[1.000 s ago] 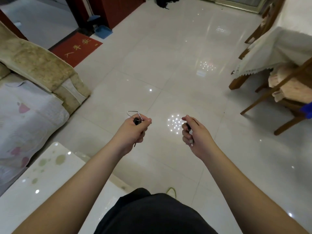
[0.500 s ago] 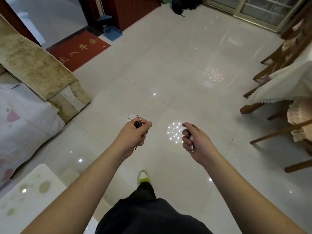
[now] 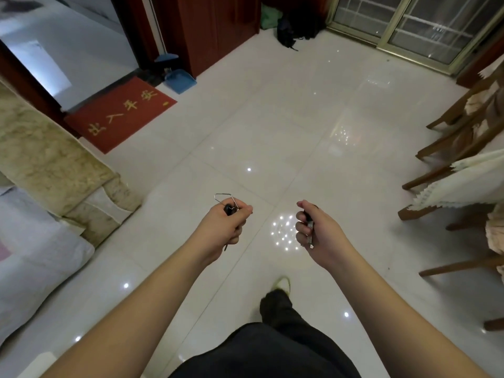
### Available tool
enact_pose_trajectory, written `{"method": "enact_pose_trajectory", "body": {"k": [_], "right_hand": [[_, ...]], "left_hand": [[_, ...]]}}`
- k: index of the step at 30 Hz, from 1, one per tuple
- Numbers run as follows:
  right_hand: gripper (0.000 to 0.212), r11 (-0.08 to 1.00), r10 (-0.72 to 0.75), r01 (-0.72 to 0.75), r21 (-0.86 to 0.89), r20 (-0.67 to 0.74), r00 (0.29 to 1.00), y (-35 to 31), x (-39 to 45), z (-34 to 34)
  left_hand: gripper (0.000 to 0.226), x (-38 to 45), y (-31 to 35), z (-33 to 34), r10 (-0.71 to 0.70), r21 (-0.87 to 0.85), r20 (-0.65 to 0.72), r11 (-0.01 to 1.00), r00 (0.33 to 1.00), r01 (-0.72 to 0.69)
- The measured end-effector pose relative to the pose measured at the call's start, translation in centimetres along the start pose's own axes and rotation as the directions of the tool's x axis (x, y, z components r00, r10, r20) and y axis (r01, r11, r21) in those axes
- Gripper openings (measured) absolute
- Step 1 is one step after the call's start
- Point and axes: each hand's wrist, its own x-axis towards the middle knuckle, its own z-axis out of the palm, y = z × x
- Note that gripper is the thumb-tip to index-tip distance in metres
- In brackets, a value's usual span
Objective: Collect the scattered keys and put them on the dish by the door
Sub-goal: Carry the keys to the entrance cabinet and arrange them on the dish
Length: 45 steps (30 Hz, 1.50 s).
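Head view: left hand [image 3: 225,227] squeezes a key with a wire ring [image 3: 227,204]; at 3 o'clock, right hand [image 3: 317,230] grips silver keys [image 3: 309,233].

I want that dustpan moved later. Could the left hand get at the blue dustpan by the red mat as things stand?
Probably not. The left hand is shut on a key with a wire ring, and the blue dustpan lies far ahead across bare floor, beside the red doormat. Nothing blocks the way.
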Motion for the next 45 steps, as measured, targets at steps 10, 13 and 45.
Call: {"method": "enact_pose_trajectory", "body": {"k": [10,13,45], "right_hand": [[0.014,0.999,0.014,-0.011,-0.033,0.08,0.997,-11.5,16.7,0.8],[0.014,0.997,-0.002,0.011,-0.077,0.119,0.993,-16.1,21.1,1.3],[0.012,0.99,-0.017,0.037,-0.137,0.144,0.989,-42.4,63.0,22.8]], "left_hand": [[0.012,17.1,9.2,2.0,0.007,0.013,-0.129,1.0,0.992,-0.006],[0.012,21.8,12.6,3.4,0.048,0.012,-0.129,0.999,0.99,-0.047],[0.009,66.0,36.3,-9.2,0.08,-0.103,-0.173,0.99,0.982,-0.098]]}}
